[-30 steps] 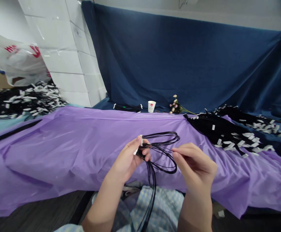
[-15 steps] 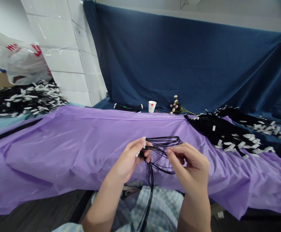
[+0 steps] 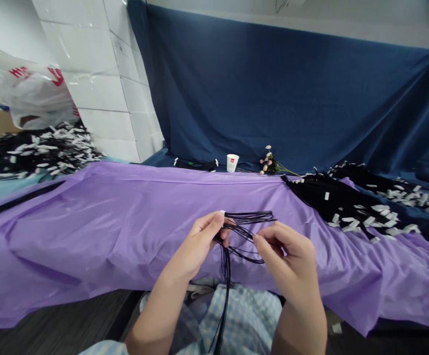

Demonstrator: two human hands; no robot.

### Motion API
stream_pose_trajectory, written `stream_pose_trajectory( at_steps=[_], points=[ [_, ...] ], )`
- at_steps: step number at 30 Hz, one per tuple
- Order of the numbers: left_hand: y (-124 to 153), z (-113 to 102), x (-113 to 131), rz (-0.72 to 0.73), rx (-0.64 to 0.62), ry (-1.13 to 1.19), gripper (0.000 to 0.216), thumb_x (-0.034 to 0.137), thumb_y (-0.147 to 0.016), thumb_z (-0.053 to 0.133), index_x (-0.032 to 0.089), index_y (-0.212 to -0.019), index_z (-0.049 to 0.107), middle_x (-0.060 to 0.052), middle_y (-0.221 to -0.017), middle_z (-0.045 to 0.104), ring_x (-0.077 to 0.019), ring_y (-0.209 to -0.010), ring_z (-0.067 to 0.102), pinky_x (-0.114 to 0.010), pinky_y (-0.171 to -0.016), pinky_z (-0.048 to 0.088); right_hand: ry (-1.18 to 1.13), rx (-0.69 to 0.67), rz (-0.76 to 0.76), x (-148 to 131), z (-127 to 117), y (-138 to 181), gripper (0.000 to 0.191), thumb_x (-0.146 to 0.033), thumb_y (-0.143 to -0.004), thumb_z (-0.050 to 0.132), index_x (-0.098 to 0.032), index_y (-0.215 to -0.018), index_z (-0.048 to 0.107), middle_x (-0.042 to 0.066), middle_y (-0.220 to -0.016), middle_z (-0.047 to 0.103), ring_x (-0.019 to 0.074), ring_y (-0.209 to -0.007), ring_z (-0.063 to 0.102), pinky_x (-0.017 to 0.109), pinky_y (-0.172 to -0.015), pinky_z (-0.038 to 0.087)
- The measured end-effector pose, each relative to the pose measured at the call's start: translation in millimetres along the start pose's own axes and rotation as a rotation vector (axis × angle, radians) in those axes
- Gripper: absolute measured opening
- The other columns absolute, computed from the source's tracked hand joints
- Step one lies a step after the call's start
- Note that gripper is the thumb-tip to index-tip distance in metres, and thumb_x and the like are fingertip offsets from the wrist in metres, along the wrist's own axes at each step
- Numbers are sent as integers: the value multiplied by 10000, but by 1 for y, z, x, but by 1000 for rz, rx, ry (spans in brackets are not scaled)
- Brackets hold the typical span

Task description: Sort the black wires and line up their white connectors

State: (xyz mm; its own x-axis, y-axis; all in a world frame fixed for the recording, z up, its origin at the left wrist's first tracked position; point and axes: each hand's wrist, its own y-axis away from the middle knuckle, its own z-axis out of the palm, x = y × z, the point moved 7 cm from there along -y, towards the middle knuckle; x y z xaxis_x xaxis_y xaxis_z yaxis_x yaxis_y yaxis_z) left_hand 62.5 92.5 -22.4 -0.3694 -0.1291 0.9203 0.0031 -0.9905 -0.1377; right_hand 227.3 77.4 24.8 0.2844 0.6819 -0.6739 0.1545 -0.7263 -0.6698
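Between my hands is a bundle of thin black cords [image 3: 249,217], looped in several groups, with a white tag-like end [image 3: 222,213] showing at my left thumb. My left hand [image 3: 210,231] is closed on the bundle's left end, thumb on top. My right hand [image 3: 286,246] pinches the loops at their right side between thumb and fingertips. A tail of cords [image 3: 226,296] hangs from the left hand down over my lap. What lies inside the curled right fingers is hidden.
Purple sheeting [image 3: 125,222] covers the table. To the right lie piles of black cords with white tags [image 3: 347,202]; another pile [image 3: 48,148] sits far left. A paper cup [image 3: 232,162], a flower sprig [image 3: 269,162] and a black bundle [image 3: 195,165] stand along the back.
The cord loops have shifted slightly and flattened between my hands. My left wrist has turned a little, so less of the white end shows. My right hand has moved slightly left.
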Motion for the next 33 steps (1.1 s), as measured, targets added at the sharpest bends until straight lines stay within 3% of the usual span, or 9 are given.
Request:
stream_pose_trajectory(
  at_steps=[13, 33],
  points=[
    [-1, 4, 3, 26, -19, -23, 389, 510, -819, 667, 122, -804, 703, 8, -612, 507, -120, -582, 500, -243, -600, 405, -76, -62, 145, 11, 6, 3, 215, -183, -850, 575, -166, -635, 578, -16, -602, 529, 104, -554, 430, 244, -522, 325],
    [-3, 2, -3, 51, -16, -41, 403, 522, -852, 623, 124, -823, 684, 11, -633, 521, -112, -599, 506, -242, -604, 412, -185, -82, 206, 18, 9, 5, 237, -225, -870, 575, -162, -641, 577, -15, -621, 528, 104, -592, 442, 236, -566, 353]
  ],
)
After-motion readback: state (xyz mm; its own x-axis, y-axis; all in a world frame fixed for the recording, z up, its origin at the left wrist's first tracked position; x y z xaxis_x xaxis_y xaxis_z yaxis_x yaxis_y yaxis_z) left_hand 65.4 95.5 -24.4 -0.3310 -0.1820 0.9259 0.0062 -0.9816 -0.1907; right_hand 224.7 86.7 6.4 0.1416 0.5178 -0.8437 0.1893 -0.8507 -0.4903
